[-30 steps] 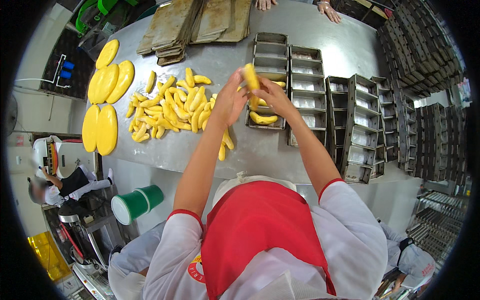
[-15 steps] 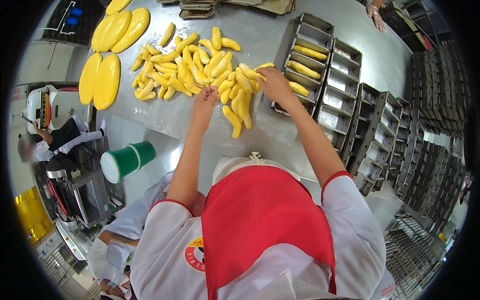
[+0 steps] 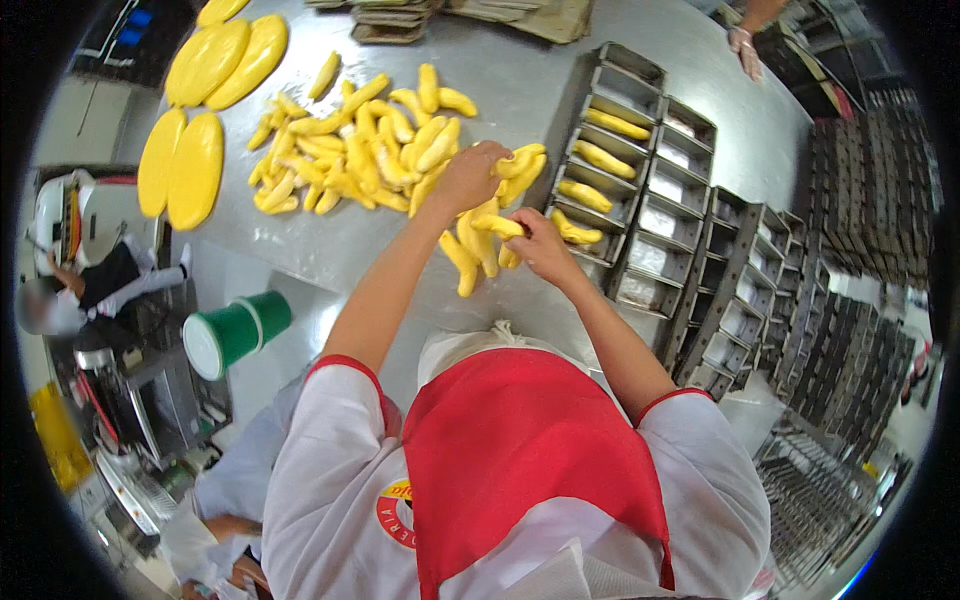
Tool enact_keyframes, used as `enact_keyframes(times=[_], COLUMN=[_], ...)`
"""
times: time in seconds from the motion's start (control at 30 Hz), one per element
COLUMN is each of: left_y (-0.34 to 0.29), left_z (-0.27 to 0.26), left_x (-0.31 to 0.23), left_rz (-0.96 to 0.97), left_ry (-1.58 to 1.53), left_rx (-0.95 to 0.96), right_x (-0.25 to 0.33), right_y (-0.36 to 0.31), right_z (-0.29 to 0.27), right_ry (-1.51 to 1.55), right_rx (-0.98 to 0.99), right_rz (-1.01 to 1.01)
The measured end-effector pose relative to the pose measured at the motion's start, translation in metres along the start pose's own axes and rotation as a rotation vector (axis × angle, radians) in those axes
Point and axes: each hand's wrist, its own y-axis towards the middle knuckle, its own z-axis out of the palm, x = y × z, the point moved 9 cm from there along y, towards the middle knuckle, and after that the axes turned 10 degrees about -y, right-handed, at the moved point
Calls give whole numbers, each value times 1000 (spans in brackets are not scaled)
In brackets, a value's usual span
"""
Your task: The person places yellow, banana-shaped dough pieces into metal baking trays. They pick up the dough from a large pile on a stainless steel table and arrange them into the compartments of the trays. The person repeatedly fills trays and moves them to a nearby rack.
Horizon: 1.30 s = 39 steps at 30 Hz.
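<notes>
A heap of yellow dough rolls [image 3: 375, 150] lies on the steel table. My left hand [image 3: 472, 178] reaches to the heap's right end, its fingers curled over a dough roll [image 3: 518, 163] there. Nearer to me, my right hand [image 3: 543, 247] pinches the end of another dough roll [image 3: 497, 225], which lies across other rolls. Just right of the hands is a strap of joined metal loaf pans [image 3: 637, 76]. Several of its compartments hold dough rolls, such as the curved one [image 3: 575, 228] in a near compartment.
More pan straps [image 3: 670, 210] line the table's right side, with tall pan stacks [image 3: 865, 190] beyond. Flat yellow dough sheets [image 3: 195, 170] lie at left. Metal sheets [image 3: 390, 20] sit at the far edge. A co-worker's hand [image 3: 745, 52] rests at far right. A green bucket [image 3: 240, 335] stands left.
My left hand has moved forward and right onto the heap. My right hand has drawn back toward me, now with a dough roll. Dough now shows in a near compartment that my arm covered before.
</notes>
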Motion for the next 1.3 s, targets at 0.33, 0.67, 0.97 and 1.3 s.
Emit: enact_keyframes(times=[0.33, 0.67, 0.97, 1.3], left_y=[27, 103, 100, -33], left_z=[6, 14, -7, -35], left_x=[88, -61, -124, -6], left_rz=[-752, -448, -271, -641], left_ry=[-1048, -1364, -1165, -936], left_rx=[-440, -109, 2, -254], right_x=[87, -21, 34, -51], right_y=[-27, 91, 99, 11], right_z=[-321, -193, -346, -165], right_ry=[-157, 167, -285, -516], right_rx=[-1098, -386, -1059, -534], right_rz=[-459, -43, -439, -150])
